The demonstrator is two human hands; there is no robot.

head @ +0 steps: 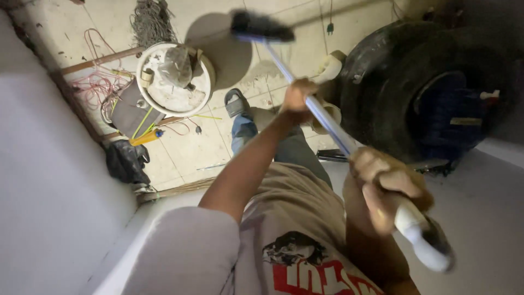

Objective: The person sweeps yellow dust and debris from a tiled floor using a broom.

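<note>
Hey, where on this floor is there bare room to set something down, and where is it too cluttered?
Bare tiles lie between the white bucket, the sandalled foot and the black bag. More bare floor sits between the broom head and the stacked tyres. Around the bucket it is crowded with tangled wires.

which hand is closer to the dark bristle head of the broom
Left. The left hand grips the light metal broom handle partway down, nearer the dark bristle head; the right hand holds the handle's top end.
</note>
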